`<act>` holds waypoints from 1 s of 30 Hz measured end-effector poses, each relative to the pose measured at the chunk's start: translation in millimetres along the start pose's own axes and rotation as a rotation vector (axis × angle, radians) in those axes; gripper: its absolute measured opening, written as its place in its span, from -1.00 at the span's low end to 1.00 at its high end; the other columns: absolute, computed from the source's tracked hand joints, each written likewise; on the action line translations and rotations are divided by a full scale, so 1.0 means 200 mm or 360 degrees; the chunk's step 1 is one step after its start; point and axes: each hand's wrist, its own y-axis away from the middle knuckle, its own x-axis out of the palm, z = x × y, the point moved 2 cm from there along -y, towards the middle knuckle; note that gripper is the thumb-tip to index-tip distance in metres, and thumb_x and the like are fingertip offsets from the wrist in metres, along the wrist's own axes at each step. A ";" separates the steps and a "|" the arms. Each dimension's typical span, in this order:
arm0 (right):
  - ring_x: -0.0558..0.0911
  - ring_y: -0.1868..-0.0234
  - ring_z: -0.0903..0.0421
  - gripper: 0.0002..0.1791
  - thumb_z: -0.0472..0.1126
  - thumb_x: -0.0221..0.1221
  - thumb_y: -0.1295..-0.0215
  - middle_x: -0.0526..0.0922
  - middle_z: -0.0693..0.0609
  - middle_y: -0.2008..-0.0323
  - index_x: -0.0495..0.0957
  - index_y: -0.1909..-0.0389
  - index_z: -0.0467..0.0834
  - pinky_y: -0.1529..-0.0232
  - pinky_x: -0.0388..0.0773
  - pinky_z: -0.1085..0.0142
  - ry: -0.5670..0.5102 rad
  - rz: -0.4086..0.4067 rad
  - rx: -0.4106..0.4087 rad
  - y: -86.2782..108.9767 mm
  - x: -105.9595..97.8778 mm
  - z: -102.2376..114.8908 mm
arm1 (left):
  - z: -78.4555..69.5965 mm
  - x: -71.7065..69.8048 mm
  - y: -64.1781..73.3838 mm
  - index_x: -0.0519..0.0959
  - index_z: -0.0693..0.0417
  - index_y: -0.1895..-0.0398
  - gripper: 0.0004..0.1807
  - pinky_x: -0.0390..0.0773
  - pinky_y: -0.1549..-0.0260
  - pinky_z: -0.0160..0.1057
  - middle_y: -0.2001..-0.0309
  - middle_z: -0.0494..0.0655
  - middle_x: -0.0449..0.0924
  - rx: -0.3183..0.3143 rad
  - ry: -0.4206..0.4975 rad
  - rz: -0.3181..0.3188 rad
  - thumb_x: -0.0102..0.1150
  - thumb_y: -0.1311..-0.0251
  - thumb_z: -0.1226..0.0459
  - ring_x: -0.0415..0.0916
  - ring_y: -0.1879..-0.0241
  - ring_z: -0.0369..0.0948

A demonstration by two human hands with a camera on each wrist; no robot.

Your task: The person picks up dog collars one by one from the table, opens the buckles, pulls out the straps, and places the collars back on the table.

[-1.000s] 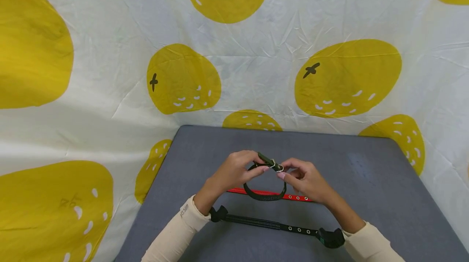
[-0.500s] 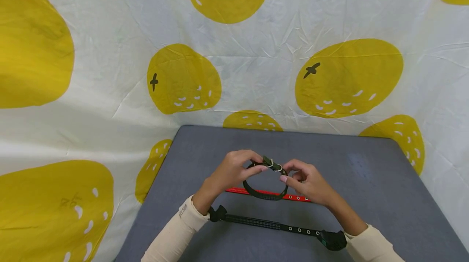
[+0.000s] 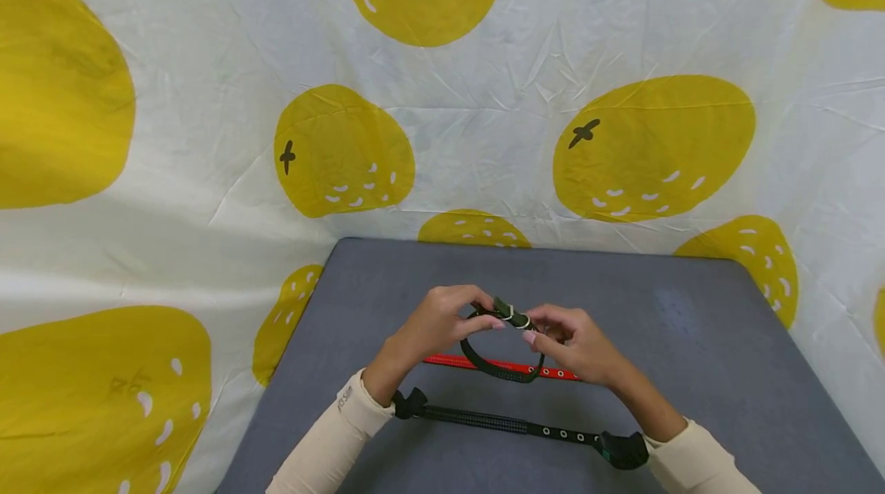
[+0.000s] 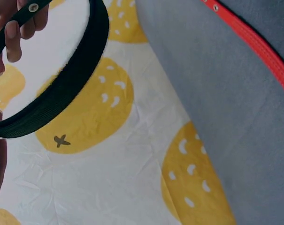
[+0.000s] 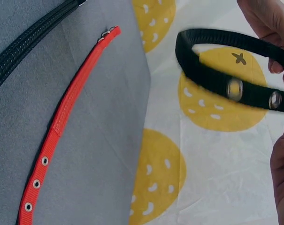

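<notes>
A dark green collar (image 3: 494,369), bent into a loop, hangs above the table between both hands. My left hand (image 3: 448,319) pinches it by the buckle (image 3: 508,313), thumb below and fingers above. At the other side of the buckle, next to the metal ring (image 3: 523,323), my right hand (image 3: 575,336) grips the strap between thumb and fingers. In the left wrist view the collar (image 4: 88,61) shows its smooth inner band and metal eyelets (image 4: 33,8). The right wrist view shows the collar (image 5: 203,72) blurred, with two eyelets visible. Fingers partly hide the buckle end.
A red collar (image 3: 449,360) lies flat on the grey table (image 3: 608,286) behind the loop. Nearer the front lies a black collar (image 3: 477,419) with eyelets. Dark devices (image 3: 621,449) sit at both cuffs. A white cloth with yellow fruit shapes (image 3: 346,148) hangs behind.
The buckle end of the green collar has tilted and shifted slightly down and right. The right fingers have changed their hold beside the ring. The left hand has barely moved; the table collars lie still.
</notes>
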 end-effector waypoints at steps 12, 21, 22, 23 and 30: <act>0.38 0.69 0.33 -0.64 -0.53 0.15 -0.30 0.60 0.08 0.51 0.63 0.04 -0.06 0.63 0.36 0.48 -0.0001 -0.0022 -0.0012 0.02 0.02 -0.01 | 0.01 0.02 0.02 0.50 0.11 0.06 -0.51 0.59 0.17 -0.47 0.20 -0.12 0.70 -0.0115 -0.0036 0.0030 0.53 0.02 0.19 0.68 0.21 -0.30; 0.35 0.69 0.36 -0.65 -0.52 0.13 -0.32 0.55 0.02 0.54 0.63 0.03 -0.07 0.66 0.32 0.48 -0.0014 -0.0001 0.0001 0.02 0.03 -0.01 | 0.01 0.01 0.01 0.53 0.09 -0.02 -0.53 0.55 0.16 -0.56 0.15 -0.12 0.70 -0.0040 0.0033 0.0166 0.48 -0.06 0.20 0.66 0.20 -0.36; 0.35 0.69 0.36 -0.65 -0.53 0.13 -0.32 0.54 0.06 0.54 0.63 0.04 -0.07 0.65 0.33 0.48 -0.0006 -0.0004 -0.0001 0.02 0.03 -0.01 | 0.00 0.01 0.01 0.53 0.08 -0.02 -0.54 0.54 0.16 -0.57 0.15 -0.12 0.70 -0.0034 0.0038 0.0175 0.49 -0.07 0.22 0.65 0.20 -0.37; 0.36 0.69 0.35 -0.65 -0.53 0.13 -0.32 0.53 0.08 0.54 0.64 0.04 -0.07 0.65 0.33 0.47 -0.0002 -0.0007 -0.0002 0.02 0.03 -0.01 | 0.00 0.01 0.01 0.54 0.08 -0.02 -0.54 0.54 0.16 -0.57 0.15 -0.12 0.70 -0.0032 0.0042 0.0181 0.49 -0.07 0.24 0.65 0.20 -0.37; 0.38 0.67 0.34 -0.64 -0.51 0.14 -0.32 0.54 0.13 0.52 0.64 0.02 -0.05 0.63 0.37 0.44 -0.0003 -0.0019 0.0028 0.02 0.03 0.00 | 0.00 0.00 0.01 0.55 0.09 -0.03 -0.61 0.54 0.12 -0.55 0.12 -0.12 0.68 -0.0044 0.0083 0.0214 0.44 -0.17 0.25 0.63 0.19 -0.36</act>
